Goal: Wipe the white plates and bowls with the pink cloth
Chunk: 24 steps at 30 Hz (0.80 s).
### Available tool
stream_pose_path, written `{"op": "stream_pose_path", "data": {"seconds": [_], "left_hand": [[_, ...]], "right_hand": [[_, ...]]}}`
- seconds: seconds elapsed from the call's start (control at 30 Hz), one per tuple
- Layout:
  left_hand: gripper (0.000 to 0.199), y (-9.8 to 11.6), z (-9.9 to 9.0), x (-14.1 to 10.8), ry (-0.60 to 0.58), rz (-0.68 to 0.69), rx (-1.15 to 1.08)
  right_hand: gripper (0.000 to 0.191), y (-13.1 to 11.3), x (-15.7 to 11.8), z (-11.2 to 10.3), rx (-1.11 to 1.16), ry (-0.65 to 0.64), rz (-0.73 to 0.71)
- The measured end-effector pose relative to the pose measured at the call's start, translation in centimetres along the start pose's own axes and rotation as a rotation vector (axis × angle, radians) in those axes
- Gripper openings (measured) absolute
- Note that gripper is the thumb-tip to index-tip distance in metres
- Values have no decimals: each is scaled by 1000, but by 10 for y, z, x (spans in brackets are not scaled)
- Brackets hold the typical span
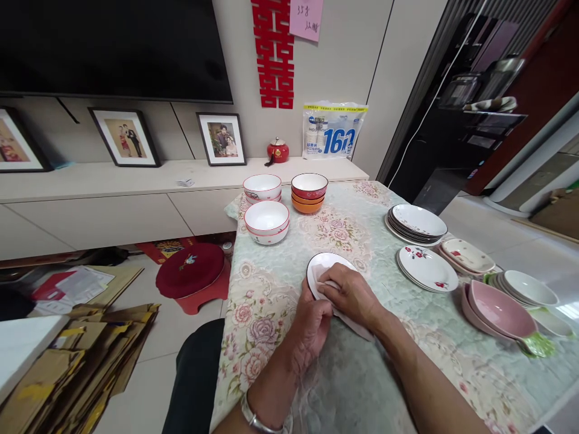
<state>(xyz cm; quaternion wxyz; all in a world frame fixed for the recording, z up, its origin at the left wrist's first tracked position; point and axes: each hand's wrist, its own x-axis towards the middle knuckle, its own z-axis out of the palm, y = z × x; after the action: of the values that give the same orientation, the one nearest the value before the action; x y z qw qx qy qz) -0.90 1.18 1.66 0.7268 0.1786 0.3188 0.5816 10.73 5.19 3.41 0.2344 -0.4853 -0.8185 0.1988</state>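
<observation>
My left hand (312, 322) is closed on the lower left edge of a dark-rimmed white bowl (326, 260), tilted above the flowered tablecloth. Inside the bowl, the fingers of my right hand (350, 292) press a pale cloth (355, 327), whose loose end hangs below. Beyond them stand two stacks of red-rimmed white bowls (266, 218) and, beside these, a stack of red and orange bowls (309, 191). The bowl's underside is hidden.
On the right lie dark-rimmed plates (418, 222), flowered plates (427, 268), pink bowls (502, 310) and pale green-white bowls (531, 288). A red stool (192, 271) and flattened cardboard (85, 355) are at the left. Picture frames (221, 140) stand on the cabinet behind.
</observation>
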Motion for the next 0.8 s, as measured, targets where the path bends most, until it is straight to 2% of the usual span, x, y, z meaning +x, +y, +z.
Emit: {"op": "stream_pose_path", "data": {"seconds": [0.1, 0.17, 0.3, 0.4, 0.53, 0.6, 0.7, 0.8], "left_hand": [[72, -2, 1, -2, -41, -20, 25], [75, -4, 1, -3, -62, -59, 22], [84, -4, 2, -3, -75, -121, 3], [79, -2, 3, -3, -57, -104, -15], [77, 1, 4, -1, -11, -41, -29], [75, 2, 4, 0, 15, -4, -38], [71, 2, 5, 1, 28, 17, -54], [70, 2, 4, 0, 1, 2, -23]], "right_hand": [[11, 1, 2, 4, 85, 38, -57], [12, 7, 3, 4, 58, 92, -49], [15, 23, 5, -1, -166, 177, 107], [18, 29, 3, -6, -350, 145, 255], [19, 22, -1, -11, -450, 89, 321], [18, 14, -2, -14, -377, 42, 285], [18, 2, -3, -14, -120, -58, 127], [14, -5, -3, -9, 97, -68, 0]]}}
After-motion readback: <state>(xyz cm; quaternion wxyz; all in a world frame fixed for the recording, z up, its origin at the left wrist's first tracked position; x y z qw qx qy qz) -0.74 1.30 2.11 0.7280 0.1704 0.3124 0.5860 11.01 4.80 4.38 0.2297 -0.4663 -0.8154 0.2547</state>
